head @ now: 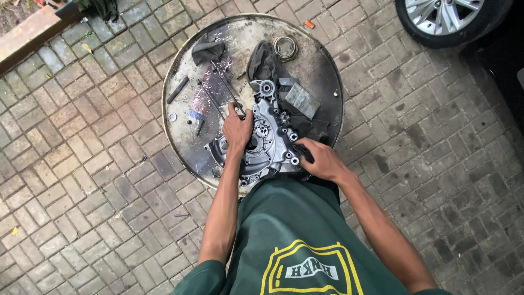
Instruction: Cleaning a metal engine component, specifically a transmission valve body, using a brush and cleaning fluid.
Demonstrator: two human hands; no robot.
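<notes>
Standing over the round metal tabletop (322, 71), the person pressed the left hand (238, 130) flat, fingers spread, on the grey engine cover (267, 143) at its near edge; the right hand (319, 159) gripped that cover's right side, beside dark rags (265, 61).

Both bare arms reach forward from the body toward twelve o'clock. The left hand (238, 130) lies palm down with its fingers (240, 112) stretched toward twelve o'clock and the wrist nearly straight, the forearm running back toward six o'clock. The right hand (320, 159) is curled, knuckles up, its fingers pointing toward ten o'clock, and its forearm slants away toward five o'clock, bent at the wrist.
</notes>
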